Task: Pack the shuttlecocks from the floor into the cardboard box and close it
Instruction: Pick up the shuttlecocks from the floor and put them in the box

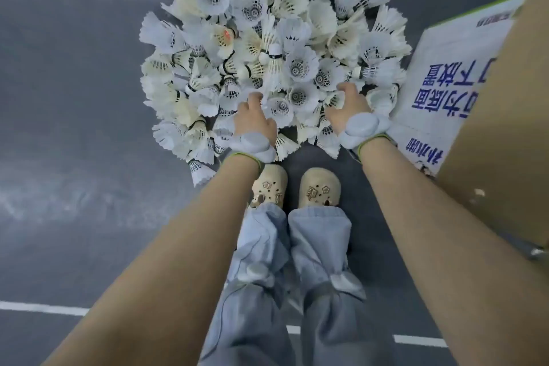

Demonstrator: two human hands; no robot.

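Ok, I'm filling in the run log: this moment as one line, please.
stage: gathering | left hand: in pile, grip unclear | right hand: in pile, grip unclear | box: right of pile

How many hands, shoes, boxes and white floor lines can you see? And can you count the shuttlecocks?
Hands: 2, left hand and right hand
Shoes: 2
Cardboard box: 1
White floor lines: 1, in pieces
Total: 6
Shuttlecocks: one heap, too many and overlapping to count.
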